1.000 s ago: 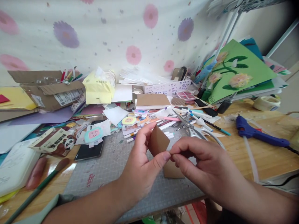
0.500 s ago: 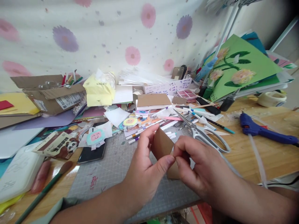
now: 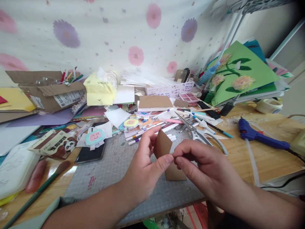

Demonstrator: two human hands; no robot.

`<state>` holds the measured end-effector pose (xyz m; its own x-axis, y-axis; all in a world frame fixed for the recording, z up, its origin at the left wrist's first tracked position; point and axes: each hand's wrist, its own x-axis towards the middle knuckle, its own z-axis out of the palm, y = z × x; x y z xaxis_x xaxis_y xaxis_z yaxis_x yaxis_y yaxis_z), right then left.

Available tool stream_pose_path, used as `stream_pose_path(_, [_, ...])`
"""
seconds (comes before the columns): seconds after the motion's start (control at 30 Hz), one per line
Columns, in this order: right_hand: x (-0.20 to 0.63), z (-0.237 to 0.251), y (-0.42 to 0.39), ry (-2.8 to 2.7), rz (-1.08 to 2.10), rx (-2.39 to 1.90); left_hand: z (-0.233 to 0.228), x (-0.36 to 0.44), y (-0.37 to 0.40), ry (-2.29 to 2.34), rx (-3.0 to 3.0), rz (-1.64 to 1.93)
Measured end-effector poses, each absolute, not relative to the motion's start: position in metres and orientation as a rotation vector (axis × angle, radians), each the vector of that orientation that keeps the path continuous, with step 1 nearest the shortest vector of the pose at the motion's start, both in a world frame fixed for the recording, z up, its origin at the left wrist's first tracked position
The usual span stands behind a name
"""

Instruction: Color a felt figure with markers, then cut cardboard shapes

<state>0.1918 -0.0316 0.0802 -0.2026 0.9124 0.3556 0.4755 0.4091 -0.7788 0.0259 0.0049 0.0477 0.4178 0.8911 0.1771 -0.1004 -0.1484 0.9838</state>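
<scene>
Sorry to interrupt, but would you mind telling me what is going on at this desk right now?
A person is working a small piece of brown card with both bare hands above a grey cutting mat. The left hand grips it between thumb and fingers, while the right hand pinches its lower corner. Another brown card piece lies on the mat beneath. Scissors rest just beyond, a blue glue gun lies to the right, and markers and paper scraps crowd the desk.
</scene>
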Motion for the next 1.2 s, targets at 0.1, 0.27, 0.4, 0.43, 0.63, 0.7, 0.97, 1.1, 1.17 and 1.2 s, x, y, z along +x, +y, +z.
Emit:
stream_pose_path(0.1, [0.191,0.082,-0.032,-1.842,0.6,-1.204,0.047,0.026,0.005,0.747,1.477,1.028])
stream_pose_path(0.27, [0.189,0.081,-0.032,-1.862,0.505,-1.225,0.047,0.027,0.005,0.754,1.505,1.06])
stream_pose_path(0.4, [0.187,0.081,-0.029,-1.856,0.516,-1.254,0.047,0.025,0.004,0.76,1.522,1.053])
stream_pose_path(0.43, [0.186,0.081,-0.029,-1.848,0.529,-1.258,0.047,0.025,0.004,0.764,1.512,1.035])
stream_pose_path(0.63, [0.192,0.083,-0.029,-1.801,0.628,-1.186,0.049,0.025,0.003,0.712,1.298,0.934])
stream_pose_path(0.7, [0.195,0.082,-0.03,-1.801,0.615,-1.097,0.049,0.026,0.004,0.692,1.221,0.922])
stream_pose_path(0.97, [0.198,0.076,-0.028,-1.825,0.624,-0.928,0.05,0.028,0.001,0.621,1.085,0.873])
stream_pose_path(1.1, [0.197,0.076,-0.027,-1.824,0.607,-0.93,0.051,0.028,0.0,0.603,1.069,0.845])
stream_pose_path(1.17, [0.197,0.076,-0.026,-1.824,0.6,-0.908,0.052,0.028,0.0,0.584,1.061,0.837])
stream_pose_path(1.2, [0.197,0.077,-0.025,-1.823,0.602,-0.892,0.053,0.028,0.0,0.577,1.058,0.838])
